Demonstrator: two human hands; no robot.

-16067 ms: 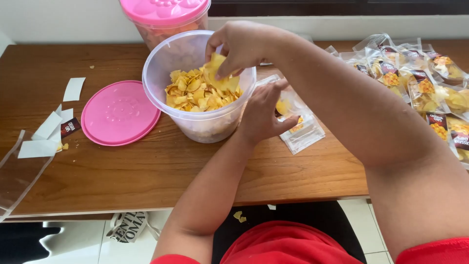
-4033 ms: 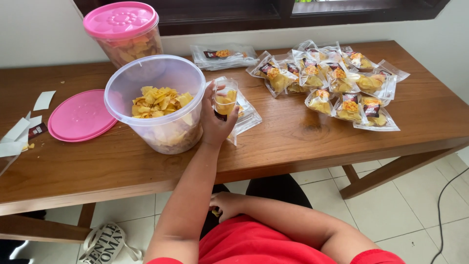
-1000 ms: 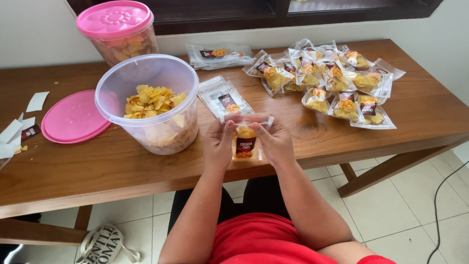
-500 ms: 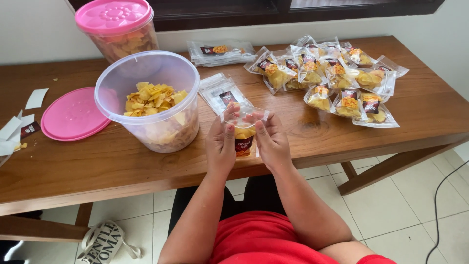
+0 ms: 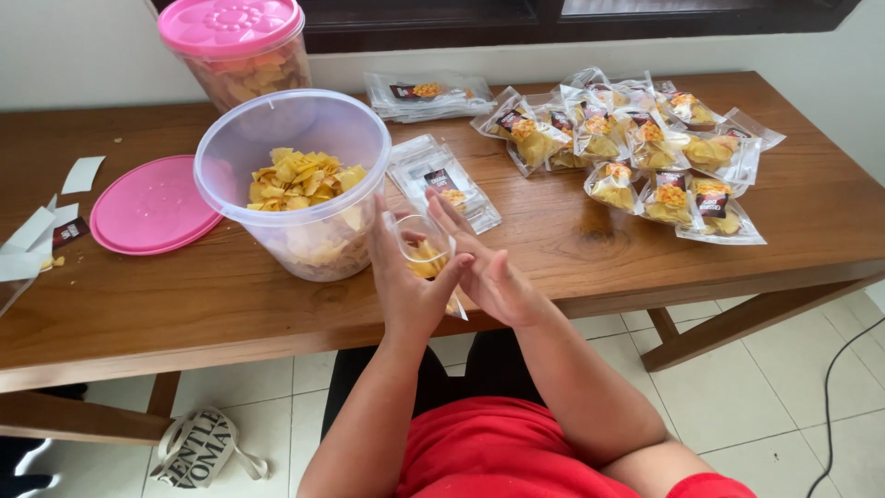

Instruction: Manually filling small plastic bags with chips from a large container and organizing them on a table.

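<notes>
My left hand point(image 5: 403, 288) and my right hand point(image 5: 495, 278) hold a small clear packet point(image 5: 426, 253) between them, just above the table's front edge. The packet has yellow chips in it and its mouth gapes upward. My right fingers are stretched flat against its side. My left palm cups the other side. A big clear tub point(image 5: 297, 138) partly filled with yellow chips stands right beside my left hand. Flat empty packets point(image 5: 441, 181) lie just behind the hands.
A round pink lid point(image 5: 152, 204) lies left of the tub. A closed jar with a pink lid point(image 5: 235, 48) stands behind it. Several filled packets point(image 5: 645, 152) lie at the right, more flat ones point(image 5: 426, 93) at the back. Paper scraps point(image 5: 37, 232) sit far left.
The packet has turned so that its open mouth faces up and its label no longer shows. My hands have shifted slightly toward the tub, and my right fingers have spread flat.
</notes>
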